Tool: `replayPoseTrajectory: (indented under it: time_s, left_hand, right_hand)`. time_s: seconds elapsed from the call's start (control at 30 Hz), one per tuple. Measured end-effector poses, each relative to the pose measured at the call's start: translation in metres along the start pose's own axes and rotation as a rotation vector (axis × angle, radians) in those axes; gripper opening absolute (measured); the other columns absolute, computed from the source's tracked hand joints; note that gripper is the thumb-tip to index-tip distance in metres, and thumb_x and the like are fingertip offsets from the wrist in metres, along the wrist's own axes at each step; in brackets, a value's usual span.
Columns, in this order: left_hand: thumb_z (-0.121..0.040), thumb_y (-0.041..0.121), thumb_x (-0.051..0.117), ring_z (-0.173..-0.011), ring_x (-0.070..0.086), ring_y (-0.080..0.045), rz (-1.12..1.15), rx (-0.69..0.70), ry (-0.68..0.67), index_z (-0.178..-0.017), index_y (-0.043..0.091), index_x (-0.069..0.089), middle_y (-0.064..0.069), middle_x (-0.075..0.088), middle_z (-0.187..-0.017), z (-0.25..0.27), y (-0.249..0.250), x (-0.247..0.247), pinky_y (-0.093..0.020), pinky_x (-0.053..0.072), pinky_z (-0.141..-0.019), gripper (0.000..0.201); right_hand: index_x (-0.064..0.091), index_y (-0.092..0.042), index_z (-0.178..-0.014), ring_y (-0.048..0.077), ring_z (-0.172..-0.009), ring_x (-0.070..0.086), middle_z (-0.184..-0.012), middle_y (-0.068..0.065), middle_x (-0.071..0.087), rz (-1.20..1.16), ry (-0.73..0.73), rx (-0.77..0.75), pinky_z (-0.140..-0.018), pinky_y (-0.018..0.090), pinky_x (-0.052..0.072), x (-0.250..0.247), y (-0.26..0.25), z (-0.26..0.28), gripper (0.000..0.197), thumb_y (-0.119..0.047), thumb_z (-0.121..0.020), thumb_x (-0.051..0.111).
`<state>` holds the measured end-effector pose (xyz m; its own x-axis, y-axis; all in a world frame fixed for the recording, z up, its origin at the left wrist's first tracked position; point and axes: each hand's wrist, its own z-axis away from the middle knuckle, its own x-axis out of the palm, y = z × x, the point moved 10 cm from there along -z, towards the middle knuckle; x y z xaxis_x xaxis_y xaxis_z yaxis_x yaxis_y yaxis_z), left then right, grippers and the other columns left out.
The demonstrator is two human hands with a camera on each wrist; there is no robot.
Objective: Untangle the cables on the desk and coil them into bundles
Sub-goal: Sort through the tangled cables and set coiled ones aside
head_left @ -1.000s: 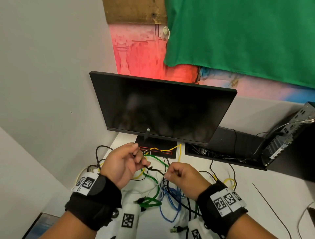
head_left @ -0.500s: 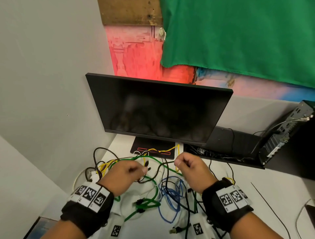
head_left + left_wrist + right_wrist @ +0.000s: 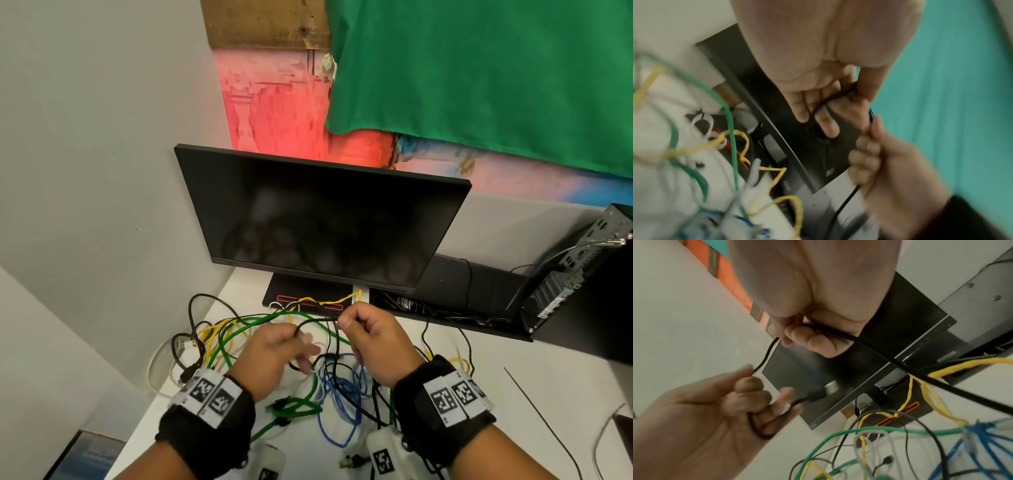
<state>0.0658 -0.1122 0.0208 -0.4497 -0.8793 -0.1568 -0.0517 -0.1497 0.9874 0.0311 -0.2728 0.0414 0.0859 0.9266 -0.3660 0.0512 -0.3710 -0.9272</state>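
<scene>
A tangle of green (image 3: 236,329), yellow (image 3: 329,302), blue (image 3: 342,407) and white cables lies on the white desk (image 3: 445,394) in front of the monitor. Both hands are raised over it and hold the same thin black cable (image 3: 317,319). My left hand (image 3: 274,353) pinches a small loop of it (image 3: 818,107) between thumb and fingers, and a plug end (image 3: 818,394) sticks out beside that hand. My right hand (image 3: 370,339) grips the cable (image 3: 830,334) in curled fingers, with the cable's rest trailing down into the tangle.
A dark monitor (image 3: 325,222) on a black foot stands just behind the hands. To its right are a black shelf (image 3: 462,284) with more wires and a computer case (image 3: 565,274). Thin loose wires (image 3: 534,404) lie at the right. A grey wall bounds the desk on the left.
Both hands kept hold of the black cable. The right hand rose toward the monitor foot and the left dropped lower, so a short arc of cable now spans between them.
</scene>
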Motion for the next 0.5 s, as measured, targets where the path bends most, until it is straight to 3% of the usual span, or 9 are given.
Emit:
replayPoseTrajectory:
  time_s: [0.07, 0.13, 0.17, 0.27, 0.33, 0.37, 0.43, 0.5]
  left_hand:
    - [-0.08, 0.025, 0.065, -0.059, 0.057, -0.026, 0.377, -0.028, 0.178, -0.058, 0.014, 0.068, -0.014, 0.061, -0.055, 0.001, -0.002, -0.028, -0.037, 0.051, -0.077, 0.025]
    - [-0.084, 0.023, 0.058, -0.047, 0.046, -0.019, 0.695, -0.075, 0.203, -0.061, 0.01, 0.063, -0.003, 0.039, -0.046, 0.002, -0.005, -0.049, -0.033, 0.054, -0.059, 0.027]
    - [-0.085, 0.027, 0.055, -0.044, 0.04, -0.016, 0.763, -0.117, 0.177, -0.065, 0.01, 0.062, 0.001, 0.033, -0.048, 0.001, -0.005, -0.055, -0.028, 0.048, -0.049, 0.026]
    - [-0.083, 0.026, 0.05, -0.043, 0.035, -0.012, 0.769, -0.181, 0.09, -0.081, 0.006, 0.07, 0.001, 0.036, -0.056, 0.002, -0.004, -0.061, -0.021, 0.034, -0.039, 0.029]
    - [-0.083, 0.019, 0.05, -0.043, 0.038, -0.013, 0.733, -0.174, 0.083, -0.09, 0.003, 0.073, -0.002, 0.045, -0.058, 0.003, -0.001, -0.057, -0.02, 0.033, -0.039, 0.029]
    - [-0.083, 0.016, 0.052, -0.043, 0.042, -0.014, 0.703, -0.152, 0.09, -0.092, 0.003, 0.074, -0.004, 0.05, -0.059, 0.003, 0.002, -0.054, -0.019, 0.034, -0.039, 0.027]
    - [-0.087, 0.013, 0.055, -0.045, 0.053, -0.016, 0.565, -0.088, 0.109, -0.096, 0.004, 0.072, -0.009, 0.06, -0.063, 0.0, 0.009, -0.047, -0.02, 0.04, -0.04, 0.022]
    - [-0.093, 0.005, 0.054, -0.051, 0.061, -0.018, 0.331, -0.036, 0.113, -0.1, 0.006, 0.07, -0.011, 0.068, -0.069, -0.004, 0.018, -0.039, -0.023, 0.046, -0.043, 0.018]
  right_hand:
    - [0.059, -0.031, -0.079, 0.005, -0.055, 0.043, -0.058, -0.01, 0.046, 0.048, 0.001, -0.003, -0.055, 0.017, 0.042, -0.009, 0.006, -0.001, 0.015, -0.031, -0.092, 0.068]
    - [0.058, -0.03, -0.08, 0.007, -0.056, 0.044, -0.06, -0.009, 0.045, 0.112, -0.012, 0.039, -0.058, 0.019, 0.043, -0.022, 0.02, 0.0, 0.016, -0.029, -0.09, 0.071]
    - [0.058, -0.031, -0.079, 0.008, -0.055, 0.045, -0.059, -0.009, 0.046, 0.109, -0.005, 0.072, -0.058, 0.021, 0.044, -0.03, 0.029, 0.001, 0.017, -0.028, -0.09, 0.071]
    - [0.06, -0.035, -0.077, 0.01, -0.053, 0.052, -0.059, -0.009, 0.052, 0.079, 0.136, 0.133, -0.054, 0.028, 0.05, -0.056, 0.047, 0.001, 0.018, -0.028, -0.092, 0.068]
    - [0.06, -0.032, -0.076, 0.011, -0.059, 0.055, -0.066, -0.009, 0.058, 0.193, 0.274, 0.149, -0.057, 0.029, 0.048, -0.068, 0.05, -0.001, 0.018, -0.03, -0.093, 0.067]
    - [0.058, -0.029, -0.077, 0.011, -0.065, 0.056, -0.071, -0.008, 0.06, 0.315, 0.264, 0.168, -0.06, 0.029, 0.047, -0.063, 0.05, -0.002, 0.019, -0.031, -0.094, 0.064]
    - [0.052, -0.027, -0.079, 0.012, -0.075, 0.055, -0.078, -0.008, 0.057, 0.616, 0.021, 0.191, -0.064, 0.028, 0.042, -0.023, 0.052, -0.001, 0.021, -0.031, -0.1, 0.055]
    - [0.05, -0.029, -0.082, 0.015, -0.083, 0.056, -0.082, -0.011, 0.054, 0.766, -0.306, 0.111, -0.067, 0.028, 0.037, 0.034, 0.048, 0.014, 0.019, -0.028, -0.101, 0.049]
